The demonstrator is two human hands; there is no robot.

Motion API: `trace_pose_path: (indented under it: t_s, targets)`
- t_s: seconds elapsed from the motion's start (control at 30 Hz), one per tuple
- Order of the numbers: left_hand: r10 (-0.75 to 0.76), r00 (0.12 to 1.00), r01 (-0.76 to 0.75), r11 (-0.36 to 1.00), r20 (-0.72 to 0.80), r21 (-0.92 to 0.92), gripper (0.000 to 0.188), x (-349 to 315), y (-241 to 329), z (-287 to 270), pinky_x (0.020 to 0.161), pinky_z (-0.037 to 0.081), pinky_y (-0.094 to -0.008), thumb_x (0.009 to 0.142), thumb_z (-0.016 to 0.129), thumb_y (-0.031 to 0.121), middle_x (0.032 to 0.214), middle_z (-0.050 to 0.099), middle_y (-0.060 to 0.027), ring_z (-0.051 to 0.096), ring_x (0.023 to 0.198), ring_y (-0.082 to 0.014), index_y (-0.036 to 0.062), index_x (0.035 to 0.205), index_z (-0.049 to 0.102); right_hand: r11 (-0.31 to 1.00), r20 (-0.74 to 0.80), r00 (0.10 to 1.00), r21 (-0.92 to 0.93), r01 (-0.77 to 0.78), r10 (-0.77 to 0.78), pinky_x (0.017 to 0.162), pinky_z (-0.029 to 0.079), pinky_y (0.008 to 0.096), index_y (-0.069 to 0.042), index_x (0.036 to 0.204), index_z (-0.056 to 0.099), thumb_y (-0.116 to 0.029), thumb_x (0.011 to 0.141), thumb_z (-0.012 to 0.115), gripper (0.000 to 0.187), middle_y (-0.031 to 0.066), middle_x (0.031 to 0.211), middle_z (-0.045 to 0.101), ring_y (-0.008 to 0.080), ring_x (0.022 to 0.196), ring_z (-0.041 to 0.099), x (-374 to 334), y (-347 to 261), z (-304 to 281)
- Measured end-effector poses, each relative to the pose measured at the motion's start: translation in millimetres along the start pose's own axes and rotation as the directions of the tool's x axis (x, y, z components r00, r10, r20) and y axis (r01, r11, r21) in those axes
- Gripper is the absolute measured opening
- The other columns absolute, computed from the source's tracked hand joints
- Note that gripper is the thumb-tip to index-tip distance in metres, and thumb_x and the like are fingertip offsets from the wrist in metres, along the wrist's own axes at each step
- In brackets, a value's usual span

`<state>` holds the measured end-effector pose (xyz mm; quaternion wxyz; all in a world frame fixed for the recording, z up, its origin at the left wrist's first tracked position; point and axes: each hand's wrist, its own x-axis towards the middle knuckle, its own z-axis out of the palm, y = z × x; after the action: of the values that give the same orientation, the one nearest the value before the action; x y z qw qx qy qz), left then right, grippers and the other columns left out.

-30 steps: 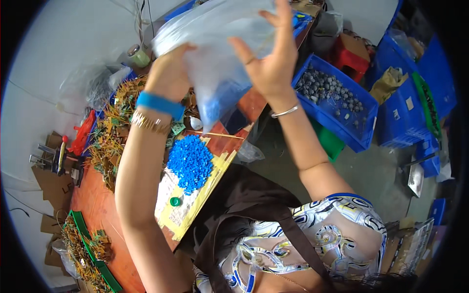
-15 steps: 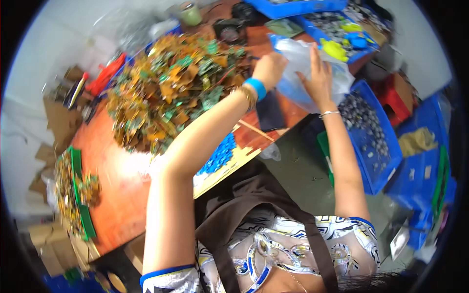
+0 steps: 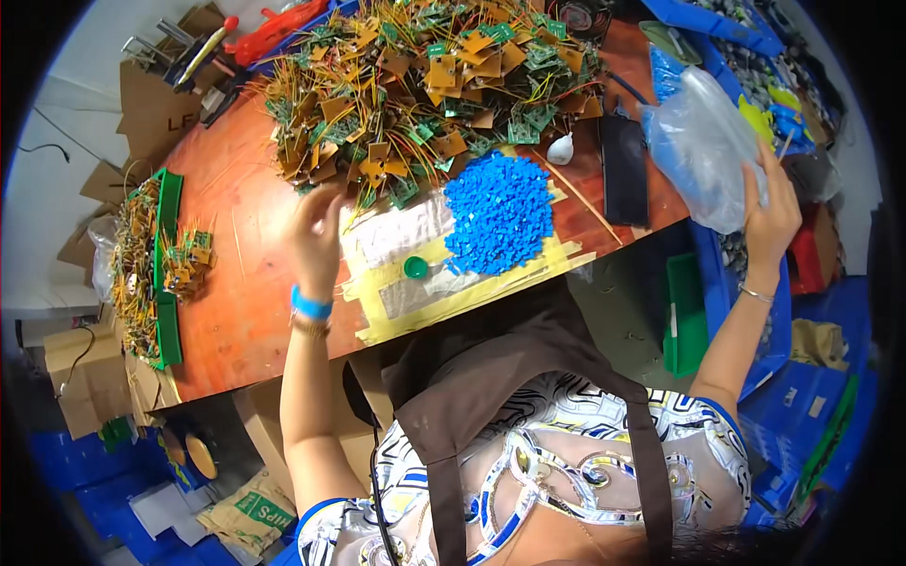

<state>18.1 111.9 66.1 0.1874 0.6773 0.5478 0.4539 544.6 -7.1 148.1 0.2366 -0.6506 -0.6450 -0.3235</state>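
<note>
My left hand [image 3: 316, 231] is raised over the left part of the table, left of the taped patch. Its fingers look apart and hold nothing; glare washes out part of it. At the table's right end my right hand [image 3: 776, 209] grips the edge of a clear plastic bag [image 3: 708, 156] with a bluish side. A heap of small blue plastic pieces [image 3: 500, 215] lies on the yellow-taped patch [image 3: 396, 325], and a small green cap [image 3: 415, 268] sits left of it. Behind spreads a big pile of wired circuit boards [image 3: 434, 85] in brown and green.
A dark phone-like slab [image 3: 623, 170] and a small white bulb-shaped piece [image 3: 561, 149] lie right of the pile. At the left stands a green-walled tray [image 3: 168, 269] with more boards. Blue bins [image 3: 727, 71] hold small parts at the right. A green bin [image 3: 685, 321] is below the table edge.
My left hand has left the bag and swung left across the table. My right hand stays at the bag, and the view has shifted, uncovering the blue pieces and the green cap.
</note>
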Motion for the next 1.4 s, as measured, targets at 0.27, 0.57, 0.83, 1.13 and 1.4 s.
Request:
trace_pose_path:
  t_s: [0.27, 0.57, 0.83, 1.13, 1.4]
  targets:
    - [0.087, 0.99, -0.099, 0.99, -0.114, -0.102, 0.017, 35.8, 1.8, 50.9, 0.059, 0.049, -0.0247, 0.083, 0.077, 0.012, 0.073, 0.068, -0.007, 0.062, 0.061, -0.0126, -0.0006, 0.09, 0.068, 0.723, -0.136, 0.985, 0.67, 0.17, -0.106, 0.076, 0.054, 0.0302, 0.0, 0.103, 0.068, -0.022, 0.095, 0.062, 0.024, 0.0125, 0.099, 0.072, 0.0208, 0.085, 0.069, 5.6, -187.5, -9.6]
    - [0.377, 0.901, -0.344, 0.922, -0.215, 0.176, 0.02, -97.9, 30.7, 6.4, 0.068, 0.05, -0.0365, 0.073, 0.072, -0.008, 0.085, 0.065, -0.0111, 0.062, 0.076, -0.0291, 0.0029, 0.088, 0.065, -0.002, 0.38, 0.919, 0.924, -0.382, -0.102, 0.081, 0.054, 0.0295, 0.002, 0.118, 0.057, -0.002, 0.082, 0.074, 0.04, 0.0108, 0.101, 0.069, 0.015, 0.093, 0.067, -7.6, -375.3, 44.2]
    - [0.213, 0.969, -0.215, 0.977, -0.125, -0.002, 0.056, -99.2, 29.8, -12.3, 0.078, 0.05, -0.0337, 0.079, 0.071, -0.006, 0.12, 0.059, -0.0189, 0.06, 0.101, -0.0252, -0.0015, 0.131, 0.05, 0.17, 0.138, 0.958, 0.981, -0.096, -0.253, 0.081, 0.057, 0.0365, -0.002, 0.133, 0.048, 0.0, 0.08, 0.068, 0.058, 0.0187, 0.121, 0.063, 0.0322, 0.102, 0.067, -21.4, -360.9, 63.8]
    - [0.259, 0.965, -0.242, 0.943, 0.047, -0.229, 0.022, -75.0, 45.2, 2.8, 0.075, 0.047, -0.0264, 0.076, 0.067, -0.016, 0.09, 0.063, -0.0083, 0.059, 0.079, -0.0161, -0.0045, 0.094, 0.061, 0.471, -0.003, 0.983, 0.877, 0.09, -0.183, 0.089, 0.054, 0.0388, 0.001, 0.137, 0.043, -0.018, 0.08, 0.075, 0.068, 0.0189, 0.14, 0.05, 0.0328, 0.116, 0.06, -20.2, -264.9, 27.9]
    - [-0.451, 0.86, 0.43, 0.391, 0.238, -0.813, 0.045, -76.9, 10.7, -21.7, 0.082, 0.052, -0.0247, 0.096, 0.055, 0.0, 0.114, 0.061, -0.0073, 0.059, 0.084, -0.0112, 0.0025, 0.14, 0.046, 0.926, 0.125, 0.926, 0.178, 0.333, -0.357, 0.11, 0.039, 0.0411, 0.001, 0.134, 0.05, -0.014, 0.087, 0.066, 0.052, 0.0147, 0.143, 0.049, 0.0299, 0.13, 0.049, -55.2, -5.6, 118.6]
